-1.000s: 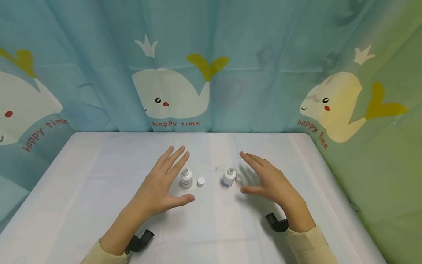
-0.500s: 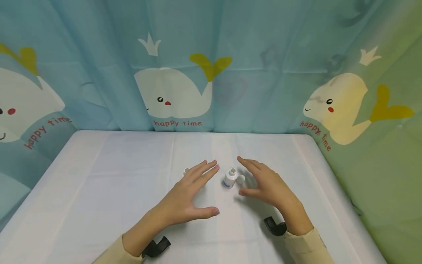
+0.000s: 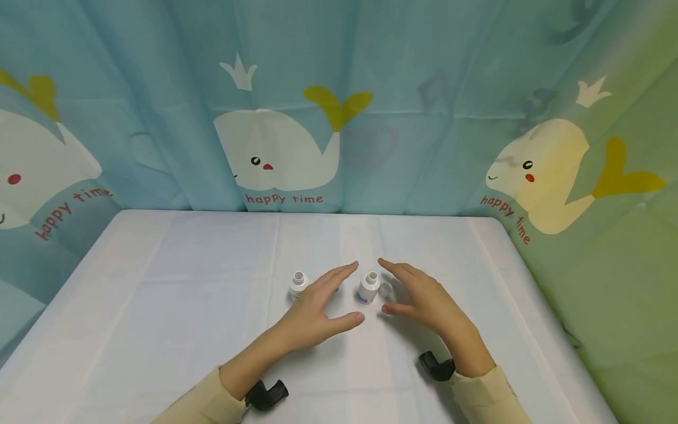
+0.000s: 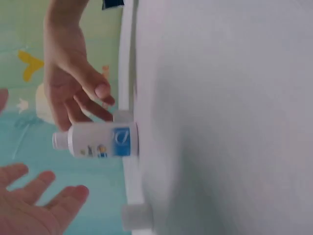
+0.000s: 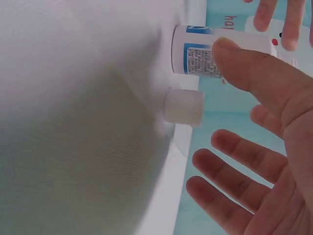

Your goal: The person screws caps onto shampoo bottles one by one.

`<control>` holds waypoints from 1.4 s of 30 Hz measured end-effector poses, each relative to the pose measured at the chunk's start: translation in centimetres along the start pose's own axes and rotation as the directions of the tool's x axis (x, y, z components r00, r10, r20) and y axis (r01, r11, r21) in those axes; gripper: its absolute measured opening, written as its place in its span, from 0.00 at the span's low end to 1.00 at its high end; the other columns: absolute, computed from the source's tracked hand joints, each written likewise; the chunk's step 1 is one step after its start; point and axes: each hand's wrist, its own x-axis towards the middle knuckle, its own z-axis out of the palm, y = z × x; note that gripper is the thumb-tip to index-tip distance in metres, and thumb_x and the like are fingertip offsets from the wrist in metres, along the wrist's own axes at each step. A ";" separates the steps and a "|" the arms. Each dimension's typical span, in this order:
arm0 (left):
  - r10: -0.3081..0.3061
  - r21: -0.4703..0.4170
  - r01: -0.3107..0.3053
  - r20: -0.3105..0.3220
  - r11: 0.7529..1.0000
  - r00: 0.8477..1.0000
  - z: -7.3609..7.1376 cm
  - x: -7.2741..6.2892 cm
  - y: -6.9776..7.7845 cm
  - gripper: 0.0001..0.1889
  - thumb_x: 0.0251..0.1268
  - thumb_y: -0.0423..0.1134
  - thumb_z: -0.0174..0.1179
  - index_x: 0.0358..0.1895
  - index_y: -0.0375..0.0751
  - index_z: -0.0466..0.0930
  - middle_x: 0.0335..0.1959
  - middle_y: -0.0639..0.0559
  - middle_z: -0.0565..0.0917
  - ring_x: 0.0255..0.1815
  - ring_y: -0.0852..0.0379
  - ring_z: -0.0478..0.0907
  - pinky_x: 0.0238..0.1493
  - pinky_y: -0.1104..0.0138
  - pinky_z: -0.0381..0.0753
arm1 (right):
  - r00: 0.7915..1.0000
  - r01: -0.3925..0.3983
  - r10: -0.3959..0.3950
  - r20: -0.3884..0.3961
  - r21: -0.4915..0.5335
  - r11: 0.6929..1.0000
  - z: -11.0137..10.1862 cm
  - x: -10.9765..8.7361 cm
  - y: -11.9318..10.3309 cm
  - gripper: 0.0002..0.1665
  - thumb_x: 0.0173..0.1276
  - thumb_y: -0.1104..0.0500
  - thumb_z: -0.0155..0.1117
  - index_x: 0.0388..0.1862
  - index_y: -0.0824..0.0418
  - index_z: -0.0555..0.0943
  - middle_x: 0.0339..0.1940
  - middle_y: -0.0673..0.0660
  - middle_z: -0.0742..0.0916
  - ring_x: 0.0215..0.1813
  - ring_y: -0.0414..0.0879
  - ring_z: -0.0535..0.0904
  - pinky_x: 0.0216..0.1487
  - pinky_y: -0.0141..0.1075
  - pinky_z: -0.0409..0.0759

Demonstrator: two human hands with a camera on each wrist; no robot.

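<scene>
A white bottle (image 3: 368, 288) with a blue label stands uncapped between my two hands. My left hand (image 3: 309, 321) hovers to its left, fingers extended and thumb apart, holding nothing. On the other side my right hand (image 3: 426, 300) hovers with spread fingers, also empty. Beside this bottle lies a white cap (image 5: 184, 106), close to the right hand. A second white bottle (image 3: 298, 284), uncapped too, stands further left, partly covered by the left hand. Another white cap (image 4: 137, 217) shows in the left wrist view; the left hand hides most of it from the head camera.
A white cloth covers the table (image 3: 185, 306). Behind it hangs a blue-green curtain (image 3: 413, 159) printed with whales, which also runs along the right side. Black curved pieces (image 3: 267, 396) sit at both wrists, below the sleeves.
My left hand has moved right, from beside the left bottle to in front of it and close to the right bottle. The right hand has shifted only slightly. Both bottles stay in place.
</scene>
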 end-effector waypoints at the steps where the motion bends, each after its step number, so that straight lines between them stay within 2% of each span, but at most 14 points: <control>1: -0.011 -0.026 0.010 -0.007 1.000 1.000 0.2 0.2 0.0 0.41 0.64 0.55 0.66 0.78 0.62 0.56 0.76 0.68 0.62 0.76 0.63 0.59 0.71 0.56 0.67 | 1.000 0.003 -0.003 -0.002 -0.002 1.000 0.1 0.0 0.0 0.51 0.55 0.47 0.79 0.76 0.47 0.65 0.66 0.55 0.79 0.67 0.54 0.76 0.64 0.53 0.75; 5: -0.051 -0.138 0.048 -0.016 0.989 0.999 0.9 1.2 -0.4 0.40 0.63 0.49 0.67 0.77 0.56 0.58 0.76 0.59 0.65 0.75 0.52 0.64 0.68 0.58 0.72 | 1.000 0.016 -0.016 0.000 -0.010 1.000 0.5 0.1 0.1 0.49 0.54 0.48 0.80 0.74 0.49 0.69 0.64 0.55 0.81 0.65 0.54 0.78 0.63 0.53 0.76; 8: -0.086 -0.187 0.084 -0.005 0.979 0.996 1.4 1.9 -0.8 0.41 0.63 0.46 0.68 0.77 0.52 0.58 0.75 0.51 0.66 0.73 0.44 0.66 0.67 0.56 0.73 | 1.000 0.013 -0.013 0.018 -0.013 1.000 0.7 0.1 0.0 0.47 0.55 0.48 0.80 0.73 0.50 0.70 0.65 0.56 0.81 0.65 0.55 0.78 0.62 0.53 0.76; 13: -0.123 -0.224 0.125 0.024 0.967 0.992 2.0 2.7 -1.0 0.41 0.65 0.45 0.67 0.78 0.47 0.57 0.75 0.43 0.67 0.72 0.43 0.67 0.67 0.53 0.73 | 0.999 0.003 -0.003 0.036 -0.018 1.000 0.8 0.0 -0.2 0.46 0.55 0.49 0.79 0.72 0.53 0.71 0.65 0.57 0.81 0.64 0.56 0.78 0.61 0.54 0.77; 20: -0.163 -0.249 0.174 0.063 0.953 0.985 2.6 3.5 -1.2 0.40 0.65 0.40 0.66 0.77 0.44 0.57 0.73 0.42 0.68 0.72 0.44 0.68 0.67 0.53 0.73 | 1.000 0.008 -0.007 0.031 -0.054 0.998 1.2 0.2 -0.4 0.41 0.55 0.51 0.79 0.67 0.56 0.75 0.61 0.55 0.83 0.61 0.53 0.81 0.59 0.52 0.79; 27: -0.137 -0.253 0.152 0.075 0.955 0.988 3.4 4.2 -1.8 0.35 0.67 0.32 0.62 0.75 0.36 0.60 0.67 0.40 0.75 0.67 0.46 0.74 0.63 0.60 0.76 | 0.999 0.015 -0.012 0.039 -0.096 0.995 1.5 0.3 -0.4 0.33 0.58 0.53 0.78 0.62 0.60 0.80 0.58 0.56 0.85 0.60 0.54 0.81 0.59 0.52 0.79; 34: -0.128 -0.238 0.136 0.049 0.962 0.990 3.7 4.6 -2.1 0.27 0.66 0.29 0.61 0.67 0.35 0.66 0.64 0.40 0.78 0.65 0.46 0.76 0.62 0.61 0.77 | 0.999 0.003 0.000 0.033 -0.102 0.995 1.6 0.5 -0.5 0.25 0.56 0.59 0.78 0.53 0.58 0.83 0.52 0.52 0.87 0.54 0.51 0.83 0.53 0.50 0.81; 42: -0.141 -0.179 0.152 0.078 0.972 0.987 3.7 4.7 -2.5 0.23 0.65 0.29 0.63 0.62 0.39 0.71 0.59 0.45 0.81 0.60 0.51 0.79 0.61 0.62 0.78 | 1.000 -0.003 0.003 0.006 -0.104 0.995 1.5 0.6 -0.3 0.17 0.57 0.68 0.75 0.43 0.53 0.84 0.42 0.48 0.87 0.41 0.43 0.81 0.42 0.43 0.80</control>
